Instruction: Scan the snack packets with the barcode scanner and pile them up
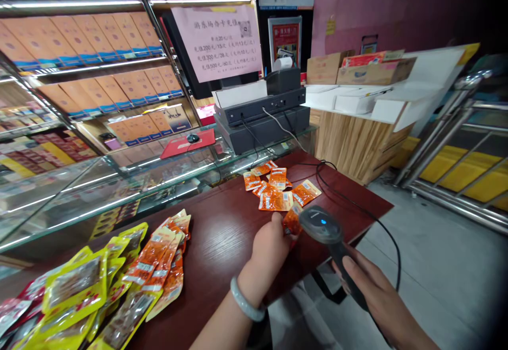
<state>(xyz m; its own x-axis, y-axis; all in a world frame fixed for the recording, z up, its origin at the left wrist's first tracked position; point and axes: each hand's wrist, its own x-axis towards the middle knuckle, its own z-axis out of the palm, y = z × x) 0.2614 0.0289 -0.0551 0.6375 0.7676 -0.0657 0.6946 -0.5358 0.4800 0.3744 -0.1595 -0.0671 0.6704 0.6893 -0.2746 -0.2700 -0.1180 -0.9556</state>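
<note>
My left hand (270, 244), a pale bangle on its wrist, is closed on an orange snack packet (292, 220) above the dark red table (214, 249). In my right hand (367, 286) is a black barcode scanner (322, 226) with a lit blue spot, its head beside that packet. Just beyond my left hand lies a loose group of orange snack packets (275, 200). At the left, more orange packets (153, 255) overlap in a stack, next to a pile of yellow-edged snack packets (75, 281). Some red packets (19, 305) show at the lower left corner.
The scanner's black cable (369, 210) loops over the table's right edge. Behind the table stand a glass counter (119, 191), a mouse (192, 138) on a red mat, and a black cash drawer (270, 128) with a printer on top. A metal railing (448, 128) is at the right.
</note>
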